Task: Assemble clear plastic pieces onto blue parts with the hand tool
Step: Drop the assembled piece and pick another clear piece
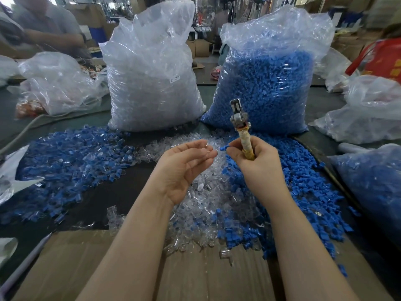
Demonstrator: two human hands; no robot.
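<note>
My right hand (258, 164) grips the taped handle of the hand tool (240, 124), whose metal head points up. Its thumb and forefinger also pinch a small blue part (224, 147). My left hand (184, 168) is palm up just to the left, pinching a clear plastic piece (209, 149) at its fingertips, a short gap from the blue part. Below the hands lies a heap of loose clear pieces (204, 209). Loose blue parts (303, 192) are piled to the right. A spread of assembled blue-and-clear pieces (69, 161) lies on the left.
Two tall plastic bags stand behind: clear pieces (152, 83) on the left, blue parts (267, 88) on the right. Another blue-filled bag (373, 183) sits at far right. Cardboard (108, 268) covers the near table edge. Other people work at the back left and back right.
</note>
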